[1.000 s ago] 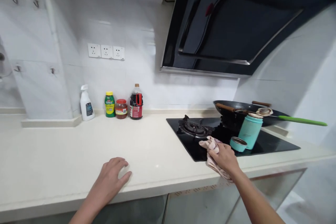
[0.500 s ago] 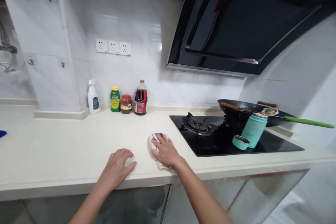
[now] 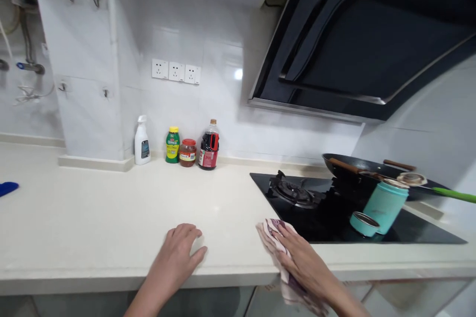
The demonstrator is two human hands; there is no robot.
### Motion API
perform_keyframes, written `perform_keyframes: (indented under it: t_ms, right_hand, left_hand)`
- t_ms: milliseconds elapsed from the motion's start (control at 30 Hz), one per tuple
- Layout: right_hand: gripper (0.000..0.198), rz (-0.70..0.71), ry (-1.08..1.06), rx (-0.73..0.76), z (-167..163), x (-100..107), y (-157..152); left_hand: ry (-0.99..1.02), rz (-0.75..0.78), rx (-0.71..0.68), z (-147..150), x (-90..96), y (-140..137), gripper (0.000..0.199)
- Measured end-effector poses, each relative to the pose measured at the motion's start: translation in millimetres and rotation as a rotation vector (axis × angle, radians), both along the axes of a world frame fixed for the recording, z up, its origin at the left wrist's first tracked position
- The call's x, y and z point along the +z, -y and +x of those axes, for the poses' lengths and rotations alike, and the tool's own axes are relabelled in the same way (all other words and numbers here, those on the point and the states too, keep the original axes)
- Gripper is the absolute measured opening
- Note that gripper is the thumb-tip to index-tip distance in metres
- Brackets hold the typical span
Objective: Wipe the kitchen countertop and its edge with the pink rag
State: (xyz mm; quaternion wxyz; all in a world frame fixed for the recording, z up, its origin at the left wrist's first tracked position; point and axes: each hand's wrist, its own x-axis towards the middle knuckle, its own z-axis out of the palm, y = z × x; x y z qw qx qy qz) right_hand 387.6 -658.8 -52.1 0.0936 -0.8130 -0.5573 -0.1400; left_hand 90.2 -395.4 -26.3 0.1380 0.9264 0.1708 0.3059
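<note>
Now R hand [image 3: 303, 262] fingers flat, spread atop cloth [image 3: 277, 242]; L hand [image 3: 178, 257] open on counter [image 3: 92, 228].

You have one pink patterned cloth [image 3: 273, 235], one teal cylindrical flask [image 3: 385, 204], one black wok [image 3: 357, 166], three white wall sockets [image 3: 176, 71], and four bottles and jars [image 3: 188, 144] by the wall.
</note>
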Motion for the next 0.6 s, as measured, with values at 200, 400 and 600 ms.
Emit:
perform_keyframes:
  t_ms: [200,400,600]
  right_hand:
    - [0.063,-0.161,0.058,-0.09,39,18,-82]
    - [0.059,-0.165,0.014,-0.275,81,36,-182]
    - [0.058,-0.127,-0.069,-0.35,82,51,-271]
  left_hand:
    - [0.021,0.037,-0.006,-2,-2.6,2,0.022]
    - [0.03,0.052,-0.021,1,-6.5,1,0.02]
    - [0.057,0.075,-0.004,2,-7.9,1,0.016]
